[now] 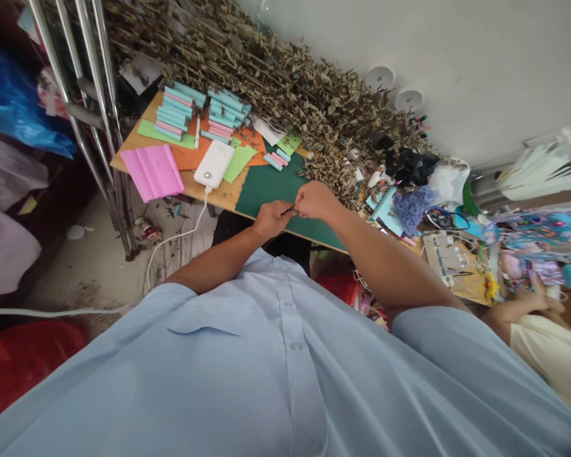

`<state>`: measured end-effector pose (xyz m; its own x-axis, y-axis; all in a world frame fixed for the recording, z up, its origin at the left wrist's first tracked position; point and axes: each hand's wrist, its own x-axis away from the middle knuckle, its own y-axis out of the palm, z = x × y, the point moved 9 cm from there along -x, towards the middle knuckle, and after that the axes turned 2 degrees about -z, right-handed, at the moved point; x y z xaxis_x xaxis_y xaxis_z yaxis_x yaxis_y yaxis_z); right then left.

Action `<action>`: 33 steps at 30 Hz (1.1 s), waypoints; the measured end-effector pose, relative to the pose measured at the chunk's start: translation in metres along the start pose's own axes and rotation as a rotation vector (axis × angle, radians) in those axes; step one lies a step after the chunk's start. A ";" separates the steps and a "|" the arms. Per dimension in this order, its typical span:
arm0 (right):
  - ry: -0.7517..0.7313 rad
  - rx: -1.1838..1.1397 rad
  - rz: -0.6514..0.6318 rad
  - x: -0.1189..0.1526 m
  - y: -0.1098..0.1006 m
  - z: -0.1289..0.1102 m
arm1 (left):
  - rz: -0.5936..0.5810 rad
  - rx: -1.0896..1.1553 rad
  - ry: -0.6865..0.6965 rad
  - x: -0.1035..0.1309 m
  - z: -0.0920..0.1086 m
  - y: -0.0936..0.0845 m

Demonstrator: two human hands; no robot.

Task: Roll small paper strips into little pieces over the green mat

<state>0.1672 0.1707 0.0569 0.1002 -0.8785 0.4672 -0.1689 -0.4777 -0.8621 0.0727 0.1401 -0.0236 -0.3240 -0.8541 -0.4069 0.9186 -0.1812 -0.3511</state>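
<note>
My left hand (272, 219) and my right hand (315, 200) meet over the front edge of a dark green mat (264, 186). Both are closed, with fingertips pinched together. Between them shows a small, thin, dark thing, too small to name. Just beyond my right hand lies a heap of dried leafy stems (335, 171). Several short blue and pink rolls (276, 158) rest at the mat's far edge. Left of the mat, a white power bank (214, 164) with a cable plugged in sits on orange and green paper, beside a folded pink sheet (153, 171).
Stacks of blue and pink rolls (175, 113) stand at the table's back left. Metal crutches (92, 108) lean at the left. Blue-purple yarn (413, 208), a glue gun (379, 176) and a power strip (445, 260) lie to the right. Another person's arm (518, 308) is at the far right.
</note>
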 end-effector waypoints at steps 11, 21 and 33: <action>-0.125 0.124 0.099 0.012 0.001 -0.009 | 0.009 -0.016 0.017 -0.001 0.003 -0.005; -0.313 -0.381 0.235 0.018 0.013 0.033 | 0.031 -0.006 0.058 0.000 0.004 -0.005; -0.020 -0.304 0.141 0.005 0.016 0.030 | 0.057 0.019 0.049 0.000 0.003 -0.007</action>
<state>0.1946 0.1591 0.0399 0.0738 -0.9372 0.3409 -0.4666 -0.3346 -0.8188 0.0666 0.1394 -0.0184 -0.2810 -0.8387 -0.4666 0.9400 -0.1425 -0.3100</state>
